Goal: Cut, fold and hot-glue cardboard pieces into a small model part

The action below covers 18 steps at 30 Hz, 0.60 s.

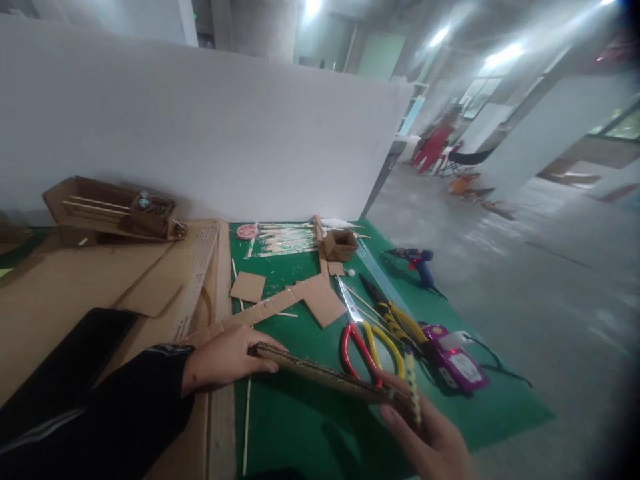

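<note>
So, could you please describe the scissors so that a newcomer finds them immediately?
On the green table top, look just beyond the cardboard piece held between the left hand and right hand. There lie the scissors, silver blades pointing away, left of the pliers; only the scissors have one red handle and one yellow.

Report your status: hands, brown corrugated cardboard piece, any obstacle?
Left hand, right hand: gripping opposite ends. Brown corrugated cardboard piece: held between them. Metal scissors, red and yellow handles: lying just beyond.

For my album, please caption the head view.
Left hand and right hand hold a cardboard piece above a green tabletop, near scissors.
</note>
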{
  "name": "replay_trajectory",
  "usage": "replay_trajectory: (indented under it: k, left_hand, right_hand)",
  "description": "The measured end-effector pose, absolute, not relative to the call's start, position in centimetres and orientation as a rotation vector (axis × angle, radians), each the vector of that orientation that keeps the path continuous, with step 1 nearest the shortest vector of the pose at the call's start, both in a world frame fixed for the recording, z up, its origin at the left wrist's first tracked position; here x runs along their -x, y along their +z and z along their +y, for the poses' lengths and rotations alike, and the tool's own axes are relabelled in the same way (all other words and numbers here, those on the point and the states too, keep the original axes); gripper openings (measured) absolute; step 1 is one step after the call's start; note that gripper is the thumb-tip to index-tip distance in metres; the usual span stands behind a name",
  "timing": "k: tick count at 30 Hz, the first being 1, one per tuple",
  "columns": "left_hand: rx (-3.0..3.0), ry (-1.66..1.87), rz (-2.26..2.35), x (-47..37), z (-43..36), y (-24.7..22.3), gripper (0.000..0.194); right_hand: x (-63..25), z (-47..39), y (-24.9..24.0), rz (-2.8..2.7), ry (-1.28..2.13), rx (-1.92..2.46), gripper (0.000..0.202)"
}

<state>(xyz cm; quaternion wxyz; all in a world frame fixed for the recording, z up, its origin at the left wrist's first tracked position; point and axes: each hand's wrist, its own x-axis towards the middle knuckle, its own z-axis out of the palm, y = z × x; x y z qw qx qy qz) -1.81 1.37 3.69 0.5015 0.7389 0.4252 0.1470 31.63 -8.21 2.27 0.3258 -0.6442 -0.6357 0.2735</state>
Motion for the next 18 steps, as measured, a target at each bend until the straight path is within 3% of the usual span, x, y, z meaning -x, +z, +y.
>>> replay_trajectory:
  k: [5, 18]
  left_hand:
    - [-1.794, 0.362, 1.029, 1.8, 1.4, 3.5, 0.036]
    - [-1.772, 0.356, 1.040, 1.8, 1.4, 3.6, 0.033]
  right_hand:
    - [-30.9, -7.3, 1.6, -1.651, 0.845, 1.701, 0.038]
    - [-29.7, -7.7, 2.1, -1.471, 0.882, 1.746, 0.042]
